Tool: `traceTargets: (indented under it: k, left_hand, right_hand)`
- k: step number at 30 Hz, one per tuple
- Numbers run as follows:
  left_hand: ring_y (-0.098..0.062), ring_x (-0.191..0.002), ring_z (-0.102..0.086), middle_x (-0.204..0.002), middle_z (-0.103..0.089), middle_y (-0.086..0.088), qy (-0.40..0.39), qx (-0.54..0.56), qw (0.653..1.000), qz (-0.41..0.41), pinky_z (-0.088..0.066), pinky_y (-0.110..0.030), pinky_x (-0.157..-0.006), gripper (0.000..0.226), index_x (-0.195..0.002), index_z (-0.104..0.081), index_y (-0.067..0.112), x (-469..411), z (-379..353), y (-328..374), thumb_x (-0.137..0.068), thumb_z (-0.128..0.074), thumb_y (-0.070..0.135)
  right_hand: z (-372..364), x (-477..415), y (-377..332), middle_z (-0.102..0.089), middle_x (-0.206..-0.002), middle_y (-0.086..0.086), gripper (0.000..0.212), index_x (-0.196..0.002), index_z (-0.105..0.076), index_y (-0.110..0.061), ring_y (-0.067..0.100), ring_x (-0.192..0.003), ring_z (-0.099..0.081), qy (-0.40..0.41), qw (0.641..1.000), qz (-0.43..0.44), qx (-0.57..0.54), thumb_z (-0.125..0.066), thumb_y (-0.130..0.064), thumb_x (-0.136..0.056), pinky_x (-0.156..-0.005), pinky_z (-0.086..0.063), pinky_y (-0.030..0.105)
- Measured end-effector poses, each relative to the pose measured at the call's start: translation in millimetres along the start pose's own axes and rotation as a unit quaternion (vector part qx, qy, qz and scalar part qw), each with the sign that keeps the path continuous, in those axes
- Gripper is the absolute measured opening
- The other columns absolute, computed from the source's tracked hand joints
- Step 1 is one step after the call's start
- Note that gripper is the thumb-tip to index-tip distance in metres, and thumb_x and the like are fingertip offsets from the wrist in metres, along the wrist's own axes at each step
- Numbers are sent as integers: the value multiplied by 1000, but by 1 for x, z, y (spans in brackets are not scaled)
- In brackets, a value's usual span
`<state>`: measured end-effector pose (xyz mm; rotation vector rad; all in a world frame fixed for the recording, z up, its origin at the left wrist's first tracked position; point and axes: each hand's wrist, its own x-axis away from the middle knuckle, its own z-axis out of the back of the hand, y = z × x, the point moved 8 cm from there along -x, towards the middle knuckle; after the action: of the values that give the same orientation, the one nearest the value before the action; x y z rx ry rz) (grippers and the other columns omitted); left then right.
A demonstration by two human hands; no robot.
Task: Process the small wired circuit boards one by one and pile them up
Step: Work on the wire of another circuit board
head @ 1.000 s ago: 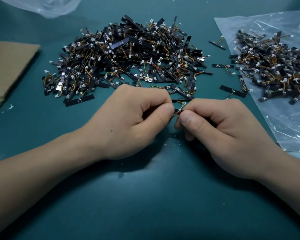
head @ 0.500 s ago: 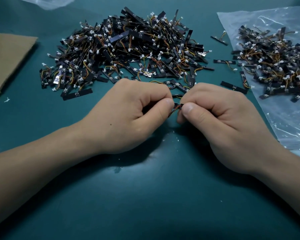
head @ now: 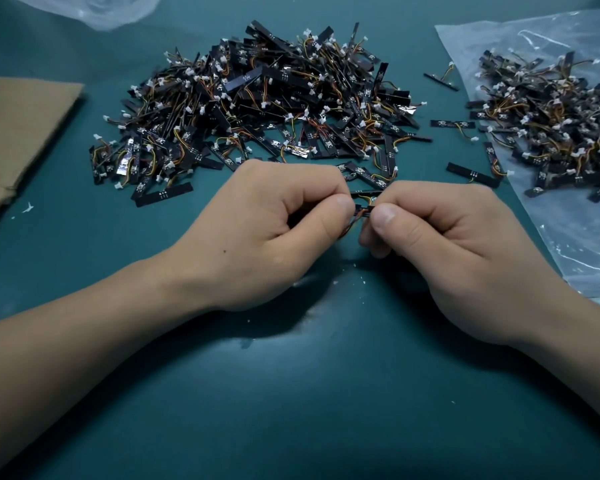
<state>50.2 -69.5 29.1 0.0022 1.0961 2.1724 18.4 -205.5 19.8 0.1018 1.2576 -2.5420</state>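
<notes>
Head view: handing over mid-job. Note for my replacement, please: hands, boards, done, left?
Hands: the left hand and right hand both pinch one wired board between them.
Boards: the big heap lies behind the hands, the smaller heap on the plastic bag to the right, and a few loose boards between.
Done: probably the big heap, not certain.
Left: this board, then likely the smaller heap.

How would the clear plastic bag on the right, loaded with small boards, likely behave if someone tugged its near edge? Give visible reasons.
The clear plastic bag is probably floppy: its film is wrinkled and glinting. It would likely slide on the smooth teal table mat, dragging the heap of black wired circuit boards along. Boards at its edge might spill off.
</notes>
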Motion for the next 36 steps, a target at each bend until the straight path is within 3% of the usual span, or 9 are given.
traceTargets:
  k: [9,16,21,26,32,36]
  left_hand:
    - [-6,-54,-41,-57,-43,9,-23,9,1000,4,-30,-14,-55,25,-72,-59,17,0,-3,-1,-97,-56,17]
    - [-8,-55,-42,-57,-45,6,-21,11,1000,7,-32,-16,-55,25,-70,-60,18,0,-3,-1,-94,-58,13]
    - [-9,-54,-42,-56,-45,7,-35,30,999,2,-32,-16,-55,25,-70,-60,17,1,-4,0,-94,-58,13]
    - [-7,-52,-43,-55,-46,9,-41,54,998,4,-33,-16,-54,27,-67,-57,21,2,-4,0,-92,-57,11]
    - [-5,-51,-42,-55,-48,5,-38,68,997,2,-34,-17,-53,28,-67,-56,22,1,-1,-2,-92,-57,11]
    - [-6,-52,-40,-55,-48,2,-41,102,994,11,-34,-21,-53,27,-65,-57,15,1,0,-3,-91,-54,7]
  right_hand:
    - [-2,0,2,-63,-69,-2,31,-72,-63,-22,21,-69,-58,-25,1000,2,-11,-50,-25,-100,-66,-46,35]
    - [-4,1,2,-64,-69,-4,31,-73,-64,-22,15,-68,-60,-33,999,11,2,-51,-23,-100,-62,-39,17]
    - [-3,3,2,-60,-66,1,32,-72,-64,-20,19,-64,-57,-43,999,25,-9,-51,-26,-100,-60,-42,27]
    - [-6,3,1,-59,-64,1,32,-70,-65,-17,18,-64,-56,-50,998,33,-2,-52,-22,-100,-60,-41,24]
    - [-6,2,-2,-63,-66,1,31,-74,-68,-18,19,-65,-61,-53,997,50,15,-54,-23,-101,-64,-46,32]
    - [-8,2,0,-49,-54,2,47,-62,-53,-13,16,-53,-47,-74,996,54,8,-46,-38,-102,-59,-42,37]
